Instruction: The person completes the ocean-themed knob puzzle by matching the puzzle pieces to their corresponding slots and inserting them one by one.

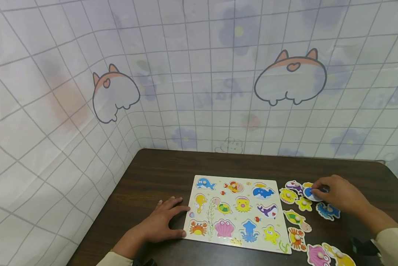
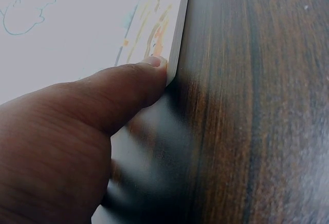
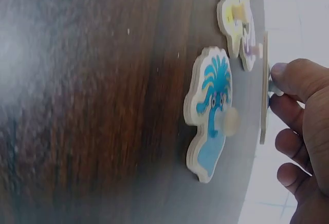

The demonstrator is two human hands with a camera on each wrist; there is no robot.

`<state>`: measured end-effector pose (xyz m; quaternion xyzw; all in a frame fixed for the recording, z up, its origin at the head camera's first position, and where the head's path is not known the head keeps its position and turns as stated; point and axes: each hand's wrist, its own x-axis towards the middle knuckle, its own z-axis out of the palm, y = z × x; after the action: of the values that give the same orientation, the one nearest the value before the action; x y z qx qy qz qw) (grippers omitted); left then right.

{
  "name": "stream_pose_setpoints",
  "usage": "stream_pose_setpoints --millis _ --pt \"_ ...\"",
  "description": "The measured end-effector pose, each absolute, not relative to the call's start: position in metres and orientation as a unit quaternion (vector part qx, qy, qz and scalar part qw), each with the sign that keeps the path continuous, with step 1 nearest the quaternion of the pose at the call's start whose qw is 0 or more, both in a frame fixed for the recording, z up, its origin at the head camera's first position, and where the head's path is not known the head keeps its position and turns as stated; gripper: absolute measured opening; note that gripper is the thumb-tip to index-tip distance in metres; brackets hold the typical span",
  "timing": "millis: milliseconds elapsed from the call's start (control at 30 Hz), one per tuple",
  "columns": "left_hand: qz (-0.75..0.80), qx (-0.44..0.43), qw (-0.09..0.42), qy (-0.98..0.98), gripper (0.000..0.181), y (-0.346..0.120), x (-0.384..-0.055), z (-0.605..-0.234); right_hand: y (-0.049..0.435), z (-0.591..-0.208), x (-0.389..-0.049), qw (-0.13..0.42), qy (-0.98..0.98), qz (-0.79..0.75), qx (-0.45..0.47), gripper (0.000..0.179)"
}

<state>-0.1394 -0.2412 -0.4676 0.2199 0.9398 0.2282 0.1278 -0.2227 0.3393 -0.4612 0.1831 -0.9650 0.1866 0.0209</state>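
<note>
My right hand (image 1: 335, 192) pinches the small knob of a blue whale puzzle piece (image 1: 308, 191) between thumb and finger. In the right wrist view this whale piece (image 3: 264, 90) shows edge-on, raised off the table. Just below the hand lies a blue squid piece (image 1: 328, 211), its knob (image 3: 231, 121) facing up. My left hand (image 1: 159, 221) rests with spread fingers at the left edge of a pale sea-animal puzzle board (image 1: 232, 218). Its thumb (image 2: 139, 82) touches the board's corner in the left wrist view.
Beside the board's right edge lie a purple-and-white piece (image 1: 294, 186), a yellow octopus piece (image 1: 288, 196), a yellow star (image 1: 303, 204), a turtle (image 1: 294, 217), a crab (image 1: 297, 239), a pink shell (image 1: 318, 255) and a yellow piece (image 1: 343, 258). A patterned curtain (image 1: 192, 74) hangs behind the dark table (image 1: 172, 162).
</note>
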Motion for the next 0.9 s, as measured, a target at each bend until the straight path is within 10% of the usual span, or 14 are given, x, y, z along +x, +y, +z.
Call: stream_pose_setpoints --millis 900 --pt "0.224 0.220 0.129 0.941 0.072 -0.244 -0.141 -0.471 0.281 -0.449 -0.212 0.047 -0.963 0.180 0.194 0.009"
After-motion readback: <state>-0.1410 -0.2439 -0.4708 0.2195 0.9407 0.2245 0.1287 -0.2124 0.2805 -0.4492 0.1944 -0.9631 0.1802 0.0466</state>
